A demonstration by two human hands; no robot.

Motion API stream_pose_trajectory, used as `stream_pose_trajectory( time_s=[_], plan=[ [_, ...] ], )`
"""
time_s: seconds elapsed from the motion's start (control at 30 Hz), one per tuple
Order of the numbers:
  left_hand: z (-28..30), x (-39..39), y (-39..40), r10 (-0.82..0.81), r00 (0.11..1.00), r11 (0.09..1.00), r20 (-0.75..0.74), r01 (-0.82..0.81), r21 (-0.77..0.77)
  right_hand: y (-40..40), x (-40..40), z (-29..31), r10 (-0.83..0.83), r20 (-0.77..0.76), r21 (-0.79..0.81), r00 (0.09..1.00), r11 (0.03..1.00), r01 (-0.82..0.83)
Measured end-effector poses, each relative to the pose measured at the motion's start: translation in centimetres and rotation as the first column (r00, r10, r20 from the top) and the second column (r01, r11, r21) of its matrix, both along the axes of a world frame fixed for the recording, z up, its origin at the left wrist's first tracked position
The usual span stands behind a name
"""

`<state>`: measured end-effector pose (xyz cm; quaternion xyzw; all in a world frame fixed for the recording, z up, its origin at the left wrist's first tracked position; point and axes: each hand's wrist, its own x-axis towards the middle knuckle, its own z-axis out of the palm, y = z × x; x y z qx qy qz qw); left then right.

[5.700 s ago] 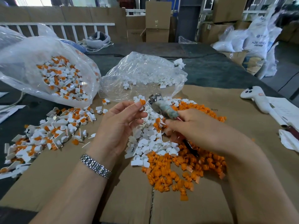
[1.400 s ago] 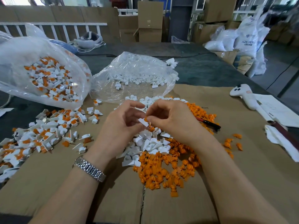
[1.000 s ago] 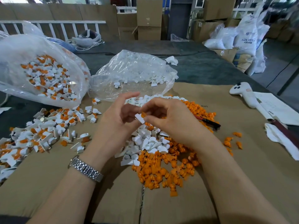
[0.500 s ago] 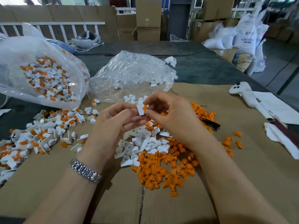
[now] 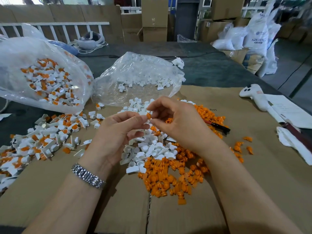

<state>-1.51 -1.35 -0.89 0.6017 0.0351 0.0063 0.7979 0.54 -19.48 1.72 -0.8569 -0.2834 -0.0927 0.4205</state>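
Cardboard (image 5: 50, 183) on the bench (image 5: 211, 68) is catching loose parts (image 5: 152, 149) below the fingers (image 5: 130, 117): the left hand (image 5: 116, 134) is pinching a white cap (image 5: 146, 122) steady while the right hand (image 5: 179, 125) is pinching an orange plug (image 5: 148, 115) against it for seating.

A: Site type?
B: Warehouse or packing workshop.
A: Evidence?
B: Stacked cardboard boxes (image 5: 154, 16); white sacks (image 5: 255, 39); clear bags (image 5: 16, 53) of small plastic parts; orange pieces (image 5: 168, 179) heaped loose on the tabletop (image 5: 211, 70).
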Motion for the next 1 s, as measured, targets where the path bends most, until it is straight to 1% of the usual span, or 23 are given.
stream_pose_trajectory(
  time_s=[0.03,0.07,0.1,0.13,0.17,0.2,0.23,0.27,0.33,0.43,0.53,0.6,0.7,0.73,0.8,0.9,0.93,1.0],
  plan=[
    [0.0,0.0,0.0,0.000,1.000,1.000,-0.002,0.000,-0.012,-0.4,0.3,0.1,-0.034,-0.013,-0.005,0.999,0.999,0.034],
    [0.1,0.0,0.1,-0.005,1.000,1.000,-0.004,0.005,-0.023,-0.9,0.7,0.1,-0.109,-0.007,-0.039,0.994,0.993,0.108],
    [0.1,0.0,0.1,-0.012,1.000,0.999,-0.005,0.011,-0.032,-1.7,1.1,0.0,-0.217,0.014,-0.109,0.976,0.970,0.217],
    [0.1,0.0,0.1,-0.020,1.000,0.999,-0.006,0.019,-0.040,-2.5,1.6,-0.2,-0.335,0.029,-0.216,0.942,0.918,0.334],
    [0.1,0.0,0.2,-0.026,1.000,0.999,-0.007,0.026,-0.046,-3.3,2.1,-0.4,-0.443,0.026,-0.351,0.896,0.835,0.423],
    [0.2,0.0,0.2,-0.030,1.000,0.998,-0.008,0.029,-0.052,-4.0,2.4,-0.7,-0.525,0.007,-0.487,0.851,0.742,0.461],
    [0.2,0.0,0.3,-0.033,0.999,0.998,-0.007,0.033,-0.058,-4.4,2.6,-0.9,-0.575,-0.022,-0.593,0.818,0.666,0.452],
    [0.2,0.0,0.4,-0.039,0.999,0.997,-0.004,0.038,-0.063,-4.6,2.8,-1.0,-0.598,-0.048,-0.654,0.800,0.624,0.427],
    [0.2,0.0,0.5,-0.058,0.998,0.996,0.003,0.058,-0.065,-4.5,2.7,-1.2,-0.602,-0.076,-0.685,0.795,0.610,0.397],
    [0.2,0.0,0.5,-0.073,0.997,0.995,0.001,0.073,-0.062,-4.0,2.4,-1.1,-0.599,-0.038,-0.701,0.800,0.586,0.406],
    [0.2,0.1,0.5,-0.066,0.998,0.994,0.000,0.066,-0.083,-3.9,2.2,-1.0,-0.625,-0.010,-0.711,0.781,0.554,0.434],
    [0.2,0.2,0.6,-0.061,0.998,0.994,0.004,0.061,-0.095,-3.8,2.3,-0.9,-0.638,-0.045,-0.695,0.769,0.573,0.435],
    [0.3,0.1,0.6,-0.053,0.999,0.993,0.006,0.054,-0.109,-4.0,2.3,-0.5,-0.636,-0.108,-0.632,0.764,0.637,0.441],
    [0.3,0.1,0.6,-0.051,0.999,0.993,0.006,0.051,-0.111,-4.1,2.1,-0.3,-0.627,-0.129,-0.598,0.768,0.667,0.444],
    [0.3,0.1,0.6,-0.044,0.999,0.992,0.006,0.045,-0.114,-4.2,1.7,0.5,-0.578,-0.195,-0.485,0.792,0.759,0.435],
    [0.4,0.1,0.5,-0.024,0.999,0.992,0.022,0.027,-0.127,-4.0,0.9,1.8,-0.444,-0.310,-0.289,0.841,0.886,0.361],
    [0.4,0.1,0.5,-0.013,0.999,0.991,0.034,0.017,-0.134,-4.0,0.6,2.2,-0.377,-0.369,-0.229,0.850,0.923,0.310],
    [0.5,0.0,0.5,0.014,0.998,0.989,0.060,-0.005,-0.147,-3.8,-0.2,2.8,-0.179,-0.499,-0.105,0.848,0.984,0.147]
  ],
)
